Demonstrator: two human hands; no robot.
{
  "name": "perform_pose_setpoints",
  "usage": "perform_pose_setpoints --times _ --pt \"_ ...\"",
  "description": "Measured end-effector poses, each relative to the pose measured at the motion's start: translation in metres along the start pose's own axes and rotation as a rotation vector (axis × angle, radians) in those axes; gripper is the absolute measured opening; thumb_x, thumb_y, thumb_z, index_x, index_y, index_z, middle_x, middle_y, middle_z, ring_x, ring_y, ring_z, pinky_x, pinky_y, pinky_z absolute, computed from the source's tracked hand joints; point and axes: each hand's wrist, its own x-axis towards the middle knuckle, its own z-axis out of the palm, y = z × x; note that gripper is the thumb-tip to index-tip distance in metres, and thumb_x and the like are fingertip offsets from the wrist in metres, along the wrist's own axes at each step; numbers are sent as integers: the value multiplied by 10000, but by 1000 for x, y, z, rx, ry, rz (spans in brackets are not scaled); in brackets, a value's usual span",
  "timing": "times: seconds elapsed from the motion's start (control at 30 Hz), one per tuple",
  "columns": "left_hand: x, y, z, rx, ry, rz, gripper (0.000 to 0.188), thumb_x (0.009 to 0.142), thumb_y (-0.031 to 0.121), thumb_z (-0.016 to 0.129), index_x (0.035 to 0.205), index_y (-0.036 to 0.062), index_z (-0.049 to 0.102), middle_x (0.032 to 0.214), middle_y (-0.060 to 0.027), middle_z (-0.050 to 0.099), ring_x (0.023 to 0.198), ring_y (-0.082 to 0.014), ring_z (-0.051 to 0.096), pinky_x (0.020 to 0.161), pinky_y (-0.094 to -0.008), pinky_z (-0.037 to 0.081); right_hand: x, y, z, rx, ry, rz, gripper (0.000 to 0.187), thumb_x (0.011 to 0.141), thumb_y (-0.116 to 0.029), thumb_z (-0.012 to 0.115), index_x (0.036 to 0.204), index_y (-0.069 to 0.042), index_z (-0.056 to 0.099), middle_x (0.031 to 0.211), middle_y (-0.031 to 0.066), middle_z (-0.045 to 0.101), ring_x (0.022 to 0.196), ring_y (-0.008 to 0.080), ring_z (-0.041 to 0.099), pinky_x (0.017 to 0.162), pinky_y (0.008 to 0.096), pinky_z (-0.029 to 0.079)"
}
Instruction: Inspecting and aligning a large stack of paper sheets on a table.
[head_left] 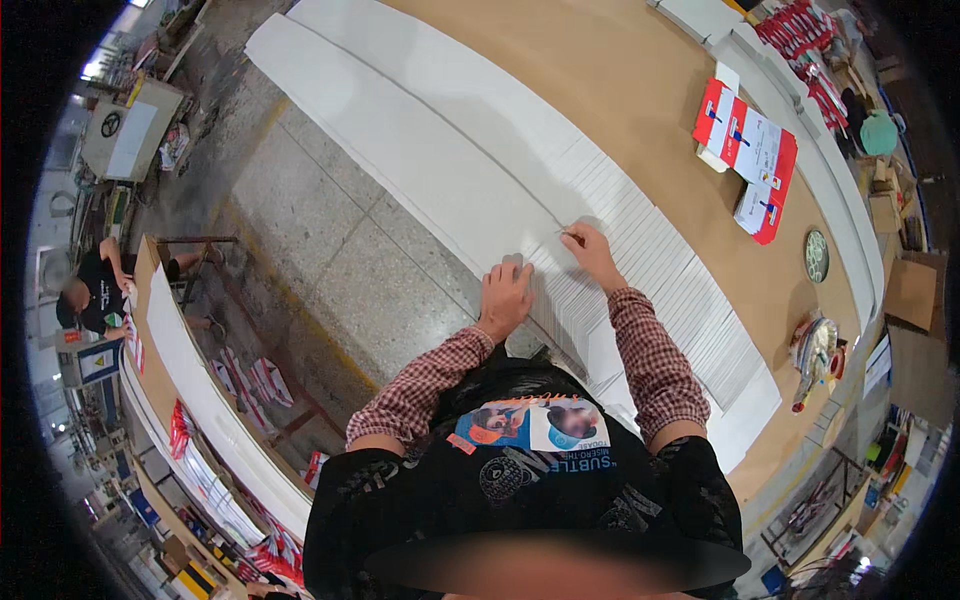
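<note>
White card sheets (660, 270) lie fanned out in an overlapping row along the table's near edge. Beyond them, larger white sheets (400, 130) stretch away to the far left, with a dark seam running lengthwise between them. My left hand (507, 297) rests on the sheets at the near edge, its fingers laid out and holding nothing I can see. Just right of it, my right hand (594, 256) is closed in a pinch at the end of the seam. Whatever sits between its thumb and fingers is too small to name.
Brown board covers the table (520, 45). On it, toward the right, are a red and white printed carton blank (750, 150), a round tub (816, 255) and a plastic-wrapped bundle (815, 345). At far left, a person (98, 290) works at another table (200, 370).
</note>
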Motion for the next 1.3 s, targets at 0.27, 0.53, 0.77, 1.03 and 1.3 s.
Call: perform_pose_setpoints --times 0.27,0.53,0.77,1.03,1.3 --pt "28 -12 16 -446 -11 -225 278 734 196 648 951 37 579 850 -108 513 826 -276 503 731 -382 410 -6 -8 -3 30 37 100 168 812 -152 593 898 -8 596 739 81 554 663 157 500 625 287 416" --pt "27 -15 15 -470 -80 -243 247 714 123 665 923 15 590 796 -92 521 672 -200 519 628 -308 440 -4 -12 -9 -365 38 -264 203 661 -26 657 851 -82 611 899 89 524 858 263 500 740 349 435" --pt "20 -17 16 -517 16 -146 296 719 113 645 988 24 557 874 -105 514 796 -258 509 712 -349 427 10 -24 -18 -514 -174 -374 149 657 -113 680 743 -78 563 877 83 503 840 269 513 742 376 424" --pt "-23 4 8 -50 1 12 610 707 181 654 1244 15 416 1278 -124 387 1113 -308 390 854 -413 377 16 7 -22 -205 -352 -33 248 756 -241 656 800 -17 560 660 122 541 591 240 511 562 342 404" --pt "-22 11 9 90 -94 -11 694 761 282 616 1319 8 306 1391 -103 268 1197 -292 316 924 -441 318 4 43 -6 -461 -133 -208 365 808 -347 581 745 11 566 629 163 503 582 287 492 568 382 372"
